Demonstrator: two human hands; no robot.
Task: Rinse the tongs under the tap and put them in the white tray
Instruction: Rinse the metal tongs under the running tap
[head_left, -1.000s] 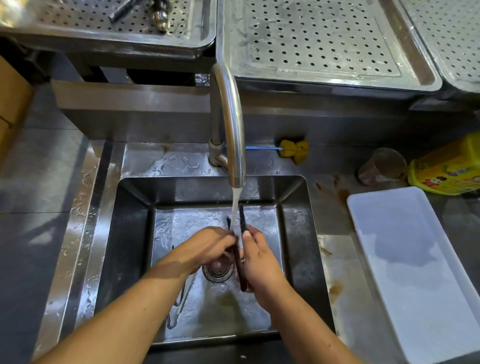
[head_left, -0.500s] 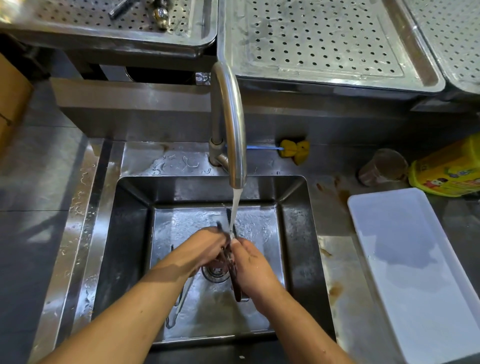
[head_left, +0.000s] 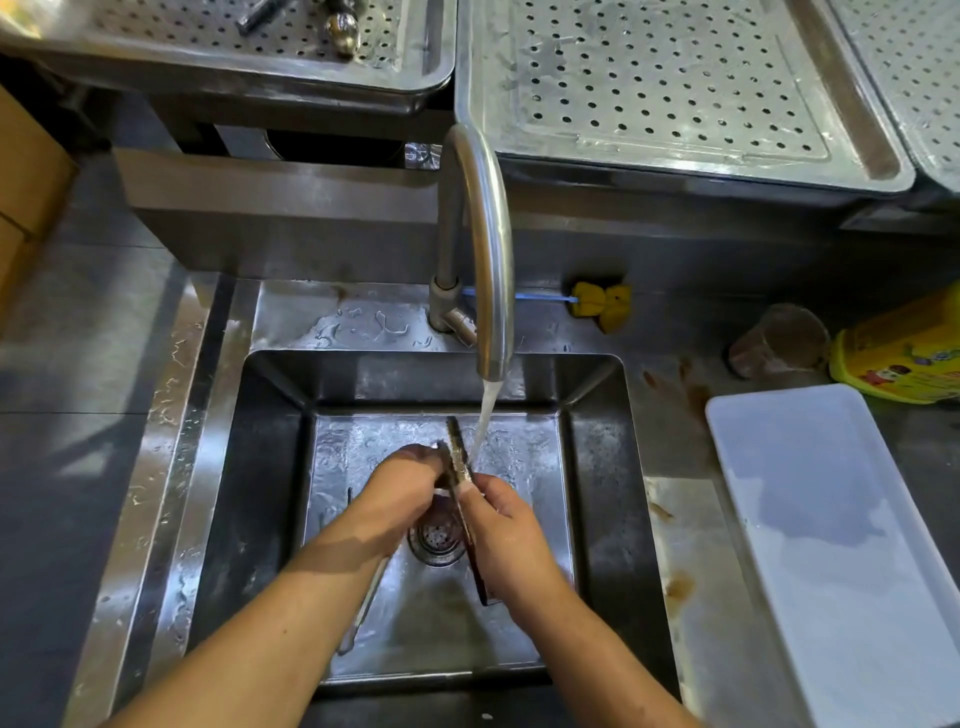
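Dark tongs (head_left: 459, 457) stand nearly upright over the steel sink (head_left: 270, 467), tips pointing away from me, just left of the water stream from the curved tap (head_left: 488, 249). My right hand (head_left: 506, 525) grips their lower half, the handle end sticking out below the wrist. My left hand (head_left: 402, 486) pinches the tongs from the left near the middle. The white tray (head_left: 841, 545) lies on the counter to the right of the sink, with nothing in it.
Another metal utensil (head_left: 363, 608) lies on the sink floor beside the drain (head_left: 436, 538). A yellow brush (head_left: 600, 306), a glass cup (head_left: 776, 340) and a yellow container (head_left: 904, 353) sit behind. Perforated steel trays (head_left: 670, 83) hang over the back.
Both hands shifted the tongs slightly left and back, so the tips now stand just left of the stream. The water keeps running.
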